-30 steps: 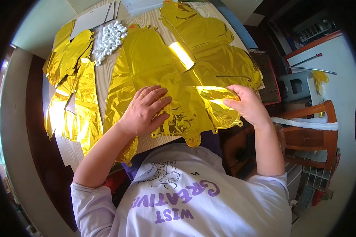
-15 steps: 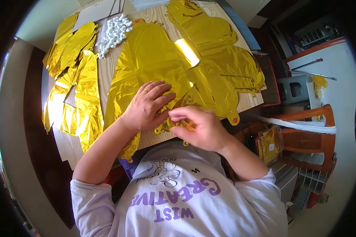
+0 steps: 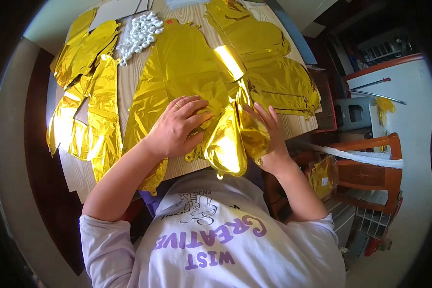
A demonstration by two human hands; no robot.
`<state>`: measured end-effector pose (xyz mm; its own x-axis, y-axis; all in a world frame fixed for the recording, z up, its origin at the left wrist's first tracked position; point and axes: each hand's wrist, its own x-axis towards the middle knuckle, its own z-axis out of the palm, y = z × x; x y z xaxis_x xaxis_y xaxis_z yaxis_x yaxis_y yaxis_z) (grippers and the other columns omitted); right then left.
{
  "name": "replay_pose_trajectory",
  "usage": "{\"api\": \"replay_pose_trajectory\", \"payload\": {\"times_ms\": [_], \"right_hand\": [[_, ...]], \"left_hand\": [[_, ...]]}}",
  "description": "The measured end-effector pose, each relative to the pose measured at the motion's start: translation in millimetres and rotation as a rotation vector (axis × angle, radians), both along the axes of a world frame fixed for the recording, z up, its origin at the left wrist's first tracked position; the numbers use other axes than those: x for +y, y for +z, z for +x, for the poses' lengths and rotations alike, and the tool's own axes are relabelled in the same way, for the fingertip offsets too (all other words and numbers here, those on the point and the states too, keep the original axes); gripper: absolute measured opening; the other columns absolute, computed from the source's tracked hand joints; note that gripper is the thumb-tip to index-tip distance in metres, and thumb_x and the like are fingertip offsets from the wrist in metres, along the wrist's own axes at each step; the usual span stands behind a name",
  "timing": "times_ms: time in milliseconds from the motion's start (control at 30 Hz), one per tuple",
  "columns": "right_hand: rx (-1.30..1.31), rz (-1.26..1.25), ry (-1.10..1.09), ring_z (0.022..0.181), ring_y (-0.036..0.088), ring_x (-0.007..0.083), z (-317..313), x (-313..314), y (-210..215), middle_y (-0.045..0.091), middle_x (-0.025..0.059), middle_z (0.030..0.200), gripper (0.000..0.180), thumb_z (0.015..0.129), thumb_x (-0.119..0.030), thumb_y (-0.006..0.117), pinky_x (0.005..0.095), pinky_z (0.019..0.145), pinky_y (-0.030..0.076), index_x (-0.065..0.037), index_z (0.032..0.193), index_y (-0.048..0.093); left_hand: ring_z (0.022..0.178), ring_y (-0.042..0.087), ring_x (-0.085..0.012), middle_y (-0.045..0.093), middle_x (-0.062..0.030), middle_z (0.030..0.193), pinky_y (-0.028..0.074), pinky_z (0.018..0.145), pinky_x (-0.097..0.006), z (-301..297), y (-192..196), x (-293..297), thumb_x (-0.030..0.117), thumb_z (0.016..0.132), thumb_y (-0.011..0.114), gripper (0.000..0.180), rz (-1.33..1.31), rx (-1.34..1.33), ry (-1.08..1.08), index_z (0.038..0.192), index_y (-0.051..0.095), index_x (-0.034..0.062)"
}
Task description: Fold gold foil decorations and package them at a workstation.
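A flat gold foil balloon (image 3: 187,72) lies across a wooden table (image 3: 129,81). My left hand (image 3: 177,127) presses flat on its near part, fingers spread, a ring on one finger. My right hand (image 3: 266,134) grips a folded-over flap of the same gold foil (image 3: 228,141) near the table's front edge, lifting it toward my chest.
More flat gold foil balloons lie at the left (image 3: 89,115) and at the far right (image 3: 269,62). A bundle of white straws (image 3: 139,31) rests at the back. A wooden chair (image 3: 369,173) draped with a white strip stands to the right, beside a grey box (image 3: 353,113).
My right hand swung from the balloon's right edge to the middle beside my left hand, then back rightward, folding the foil's right part over. My left hand stayed pressed down.
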<state>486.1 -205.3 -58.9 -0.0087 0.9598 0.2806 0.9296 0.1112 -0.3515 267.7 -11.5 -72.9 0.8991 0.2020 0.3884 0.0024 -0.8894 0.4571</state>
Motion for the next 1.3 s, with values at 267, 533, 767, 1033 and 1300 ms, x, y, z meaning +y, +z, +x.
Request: {"api": "replay_pose_trajectory", "payload": {"times_ms": [267, 533, 767, 1033, 1300], "right_hand": [[-0.087, -0.092, 0.048, 0.145, 0.038, 0.0374, -7.9, 1.5, 11.4, 0.048, 0.0169, 0.151, 0.049, 0.092, -0.019, 0.063, 0.0571, 0.121, 0.022, -0.001, 0.137, 0.058], [-0.147, -0.13, 0.143, 0.148, 0.035, 0.0331, -5.3, 4.5, 4.4, 0.043, 0.0143, 0.156, 0.054, 0.091, -0.017, 0.066, 0.0526, 0.123, 0.023, 0.0, 0.14, 0.055], [-0.138, -0.199, 0.123, 0.148, 0.034, 0.0325, -7.2, 6.9, 8.9, 0.04, 0.0141, 0.158, 0.058, 0.092, -0.02, 0.065, 0.0526, 0.123, 0.023, -0.001, 0.145, 0.051], [-0.161, -0.21, 0.13, 0.148, 0.035, 0.0326, -6.1, 7.7, 7.5, 0.04, 0.0156, 0.158, 0.061, 0.091, -0.023, 0.066, 0.053, 0.123, 0.023, 0.0, 0.145, 0.05], [-0.19, -0.24, 0.167, 0.145, 0.037, 0.0358, -3.4, 9.7, 8.2, 0.042, 0.0186, 0.155, 0.063, 0.091, -0.024, 0.066, 0.0532, 0.123, 0.022, 0.0, 0.147, 0.047]], "left_hand": [[0.129, 0.053, -0.0413, 0.059, -0.0185, 0.134, 0.043, 0.109, -0.052, 1.2, 1.3, 0.1, 0.008, 0.07, 0.071, 0.054, -0.012, 0.015, 0.003, 0.123, 0.066, 0.0046], [0.13, 0.053, -0.0416, 0.058, -0.0191, 0.135, 0.043, 0.11, -0.052, 1.4, 0.2, 1.9, 0.003, 0.064, 0.065, 0.059, -0.018, 0.023, -0.014, 0.123, 0.066, 0.0012], [0.132, 0.051, -0.037, 0.059, -0.0166, 0.134, 0.04, 0.113, -0.049, 0.3, -3.9, 2.7, 0.006, 0.063, 0.066, 0.063, 0.025, 0.053, 0.008, 0.126, 0.065, 0.005], [0.13, 0.054, -0.0406, 0.058, -0.0191, 0.137, 0.043, 0.11, -0.05, 0.6, 5.7, 2.5, 0.001, 0.077, 0.064, 0.052, -0.06, 0.085, 0.004, 0.128, 0.064, 0.0016], [0.126, 0.057, -0.0385, 0.06, -0.0203, 0.134, 0.045, 0.108, -0.047, 26.5, 39.6, -3.7, 0.01, 0.095, 0.064, 0.036, -0.266, 0.02, -0.035, 0.13, 0.063, 0.0015]]}}
